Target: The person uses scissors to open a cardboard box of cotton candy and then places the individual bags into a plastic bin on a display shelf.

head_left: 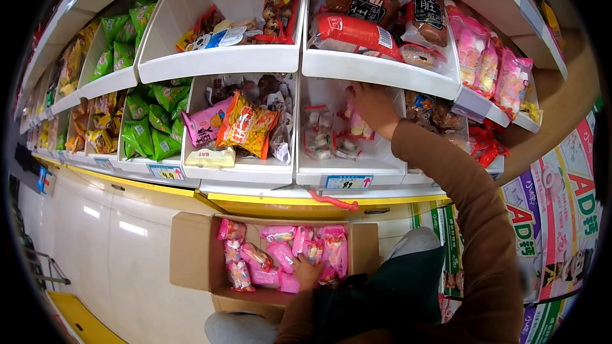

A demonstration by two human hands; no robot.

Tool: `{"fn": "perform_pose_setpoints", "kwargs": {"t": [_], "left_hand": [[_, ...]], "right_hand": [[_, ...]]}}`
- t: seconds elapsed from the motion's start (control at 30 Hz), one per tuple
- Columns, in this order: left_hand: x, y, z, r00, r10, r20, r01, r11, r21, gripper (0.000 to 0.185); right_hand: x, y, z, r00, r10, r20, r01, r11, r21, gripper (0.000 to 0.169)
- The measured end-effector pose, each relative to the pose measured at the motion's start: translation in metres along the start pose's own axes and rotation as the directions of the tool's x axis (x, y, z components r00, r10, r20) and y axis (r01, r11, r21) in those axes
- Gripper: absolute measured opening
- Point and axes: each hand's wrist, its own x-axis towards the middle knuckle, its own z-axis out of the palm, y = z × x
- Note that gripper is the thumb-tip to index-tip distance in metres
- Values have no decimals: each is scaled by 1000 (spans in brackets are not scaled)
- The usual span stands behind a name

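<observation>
My right hand [372,107] reaches into a white plastic shelf bin [351,170], its fingers at a pink candy packet [358,124]; the upper bin hides part of the fingers, so the grip is unclear. Small clear packets with red edges [318,134] lie to its left in that bin. Below, an open cardboard box [191,253] holds several pink candy packets [256,254]. My left hand [307,271] is inside the box, touching pink packets near its right side; whether its fingers grip one cannot be told.
Upper bins hold bagged bread [356,31], green snack packets [114,31] and more pink packets [514,81]. An orange snack bag [246,126] lies in the bin to the left. A red strip [334,200] hangs at the yellow-edged shelf base. Printed cartons [564,210] stand at the right.
</observation>
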Motion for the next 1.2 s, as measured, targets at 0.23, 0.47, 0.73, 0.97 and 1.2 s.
{"fn": "perform_pose_setpoints", "kwargs": {"t": [0.23, 0.47, 0.73, 0.97, 1.2], "left_hand": [[7, -9, -6, 992, -128, -25, 126, 990, -62, 80], [13, -11, 1, 974, -179, 140, 184, 983, -23, 84], [11, 33, -36, 949, -164, -271, 137, 984, -117, 63], [-22, 222, -218, 876, 104, -472, -467, 429, -773, 34], [49, 321, -249, 950, 105, 293, 297, -25, -955, 42]], "right_hand": [[-13, -41, -50, 991, -88, 96, 94, 994, -52, 26], [-19, -54, -29, 630, -186, 754, -404, 751, 522, 71], [14, -73, -36, 623, 22, 782, -754, 283, 593, 109], [48, -45, -29, 445, -157, 882, -894, -27, 447, 116], [63, -49, 35, 747, -75, 661, -664, -21, 748, 73]]}}
